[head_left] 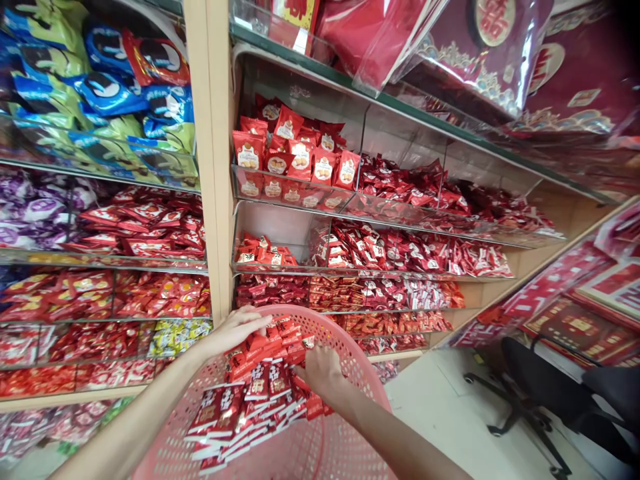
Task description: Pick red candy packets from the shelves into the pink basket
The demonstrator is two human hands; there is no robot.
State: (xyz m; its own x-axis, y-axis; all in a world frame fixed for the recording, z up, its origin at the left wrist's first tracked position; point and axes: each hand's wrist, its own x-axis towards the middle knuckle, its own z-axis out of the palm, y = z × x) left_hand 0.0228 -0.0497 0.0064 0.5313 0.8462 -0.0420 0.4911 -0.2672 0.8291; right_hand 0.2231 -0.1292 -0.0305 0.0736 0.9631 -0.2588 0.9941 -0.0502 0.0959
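A pink perforated plastic basket (pixel 350 353) tilts toward me at the bottom centre, holding a heap of small red candy packets (pixel 250 400). My left hand (pixel 235 328) rests on top of the heap's far end, fingers curled over several packets. At the heap's right side my right hand (pixel 323 373) grips into the packets, its fingertips hidden among them. Both forearms reach in from the bottom edge.
Clear acrylic shelf bins (pixel 350 200) full of red sweets rise just behind the basket. A wooden upright (pixel 213 167) divides them from bins of blue, green, purple and red packets on the left. A black swivel chair (pixel 540 393) stands on the tiled floor at right.
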